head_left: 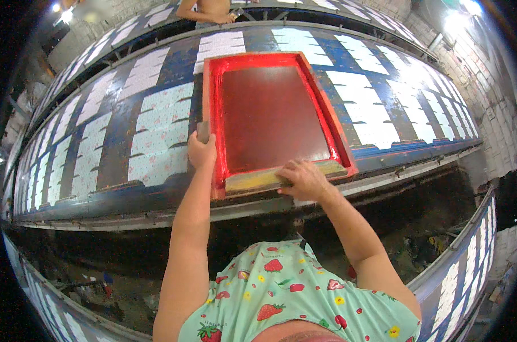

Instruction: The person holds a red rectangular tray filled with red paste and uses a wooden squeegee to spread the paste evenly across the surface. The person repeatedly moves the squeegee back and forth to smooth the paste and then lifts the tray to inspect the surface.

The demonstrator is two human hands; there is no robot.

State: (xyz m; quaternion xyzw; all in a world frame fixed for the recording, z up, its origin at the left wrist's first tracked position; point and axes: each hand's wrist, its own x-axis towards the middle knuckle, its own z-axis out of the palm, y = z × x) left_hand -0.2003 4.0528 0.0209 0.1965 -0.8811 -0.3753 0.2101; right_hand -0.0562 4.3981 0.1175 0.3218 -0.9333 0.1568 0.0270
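A large screen-printing frame (324,105) lies over the long table, its inner edges coated in wet red ink. Its mesh (267,117) looks dark red. My left hand (202,151) is closed round a grey-brown block-like handle (203,132) at the frame's left side. Inside the near end rests a wide squeegee (247,182) with a yellowish, worn wooden grip. My right hand (304,180) holds this squeegee right of its middle, fingers wrapped over the top. The squeegee's blade edge is hidden.
Left of the frame, pale pieces (161,128) with small printed figures lie in rows on the dark blue table (113,196). Whiter pieces (361,108) lie to the right. Another person (210,11) stands beyond the table. A second table (463,285) runs behind me at right.
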